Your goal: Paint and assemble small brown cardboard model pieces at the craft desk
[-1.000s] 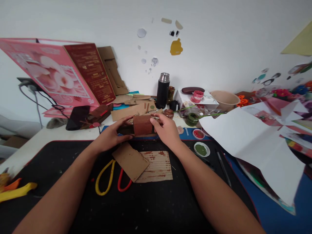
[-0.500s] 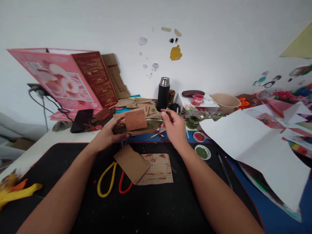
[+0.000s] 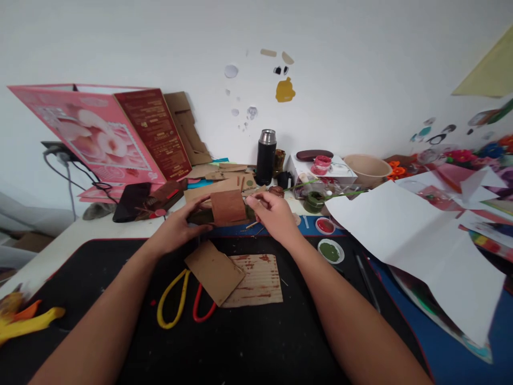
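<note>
White wall backs a cluttered counter (image 3: 80,224) laid with a black mat (image 3: 240,342). The left hand (image 3: 176,229) closes its grip on a brown cardboard piece (image 3: 227,207), held just above the mat's far edge. The right hand (image 3: 273,213) curls at the piece's right edge; whether it clamps, I cannot tell. Near it, a white lid (image 3: 331,250) holds green paint and a smaller lid (image 3: 325,225) holds red. A beige bowl (image 3: 367,167) stands behind.

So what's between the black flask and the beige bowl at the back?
Head view: a brownish jar, then a white box bearing a pink tub and a dark oblong thing.
</note>
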{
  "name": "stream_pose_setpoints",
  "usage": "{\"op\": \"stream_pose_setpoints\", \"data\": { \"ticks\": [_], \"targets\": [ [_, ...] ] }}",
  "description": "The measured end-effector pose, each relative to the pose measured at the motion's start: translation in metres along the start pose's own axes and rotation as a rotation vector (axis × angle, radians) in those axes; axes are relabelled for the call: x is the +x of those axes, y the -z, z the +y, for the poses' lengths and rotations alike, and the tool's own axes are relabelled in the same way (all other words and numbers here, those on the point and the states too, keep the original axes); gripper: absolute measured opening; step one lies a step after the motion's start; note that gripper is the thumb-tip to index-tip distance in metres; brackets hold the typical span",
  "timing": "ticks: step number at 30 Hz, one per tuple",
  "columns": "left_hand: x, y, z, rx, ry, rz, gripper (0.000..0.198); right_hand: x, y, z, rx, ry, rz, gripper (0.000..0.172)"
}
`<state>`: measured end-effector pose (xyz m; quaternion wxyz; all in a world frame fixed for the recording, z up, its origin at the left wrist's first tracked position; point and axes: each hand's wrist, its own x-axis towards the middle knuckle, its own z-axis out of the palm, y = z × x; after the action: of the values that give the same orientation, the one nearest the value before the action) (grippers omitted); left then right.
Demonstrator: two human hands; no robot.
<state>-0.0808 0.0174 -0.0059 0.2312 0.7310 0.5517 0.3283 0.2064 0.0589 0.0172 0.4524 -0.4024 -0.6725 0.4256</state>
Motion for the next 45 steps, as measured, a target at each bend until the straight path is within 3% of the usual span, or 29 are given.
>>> {"op": "stream_pose_setpoints", "data": {
  "ticks": [6, 11, 22, 31, 37, 45],
  "targets": [
    [-0.001, 0.000, 0.009, -0.022, -0.007, -0.037, 0.088, -0.002, -0.006, -0.001, 0.075, -0.146, -0.166, 0.023],
    [-0.001, 0.000, 0.013, -0.059, -0.005, -0.050, 0.091, -0.002, -0.009, 0.002, 0.015, -0.138, -0.125, 0.013],
    [-0.003, -0.003, 0.018, -0.092, -0.016, -0.064, 0.093, -0.005, -0.013, 0.007, -0.367, 0.065, 0.014, 0.014],
    [-0.001, -0.001, 0.022, -0.066, 0.008, 0.030, 0.089, -0.009, -0.014, -0.002, -0.604, 0.086, -0.145, 0.022],
    [0.000, 0.001, 0.021, -0.138, 0.001, -0.027, 0.093, -0.008, -0.010, 0.001, -0.505, 0.074, -0.173, 0.021],
    [-0.001, 0.002, 0.019, -0.086, 0.027, -0.040, 0.092, -0.008, -0.008, 0.000, -0.575, 0.076, -0.238, 0.027]
  ]
}}
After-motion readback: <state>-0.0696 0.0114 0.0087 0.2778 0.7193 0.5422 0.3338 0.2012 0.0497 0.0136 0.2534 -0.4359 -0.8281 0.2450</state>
